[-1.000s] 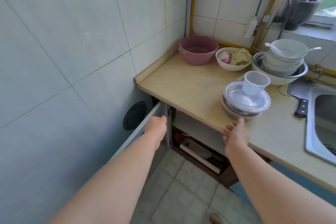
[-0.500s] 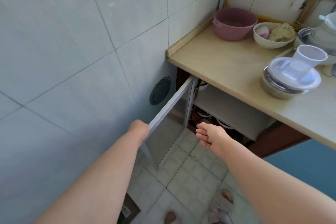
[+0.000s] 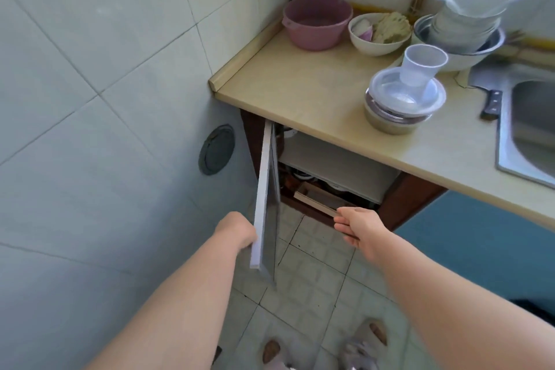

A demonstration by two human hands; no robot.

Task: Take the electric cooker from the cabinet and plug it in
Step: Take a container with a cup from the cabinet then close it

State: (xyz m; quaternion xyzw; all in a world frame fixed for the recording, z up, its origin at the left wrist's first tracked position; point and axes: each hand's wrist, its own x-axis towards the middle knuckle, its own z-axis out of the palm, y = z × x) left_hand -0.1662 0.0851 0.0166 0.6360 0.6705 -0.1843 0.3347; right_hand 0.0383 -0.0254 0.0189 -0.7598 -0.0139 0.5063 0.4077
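Observation:
The cabinet (image 3: pixel 339 165) under the beige countertop (image 3: pixel 303 84) stands with its grey door (image 3: pixel 264 198) swung wide toward me. My left hand (image 3: pixel 235 231) grips the door's outer edge. My right hand (image 3: pixel 359 227) hangs in front of the cabinet opening, fingers apart, holding nothing. Inside I see a pale shelf, a wooden board (image 3: pixel 315 198) and dark shapes below it. The electric cooker cannot be made out in the cabinet's shadow.
On the countertop stand a pink basin (image 3: pixel 316 21), a bowl of food (image 3: pixel 378 33), stacked bowls (image 3: pixel 462 27), a lidded pot with a plastic cup (image 3: pixel 404 99) and a cleaver (image 3: pixel 489 93) beside the sink (image 3: pixel 528 129). A tiled wall with a round dark cover (image 3: pixel 216 149) is left.
The door has swung further open, now edge-on to me, with my left hand still on it. My right hand dropped from the counter edge to the cabinet opening.

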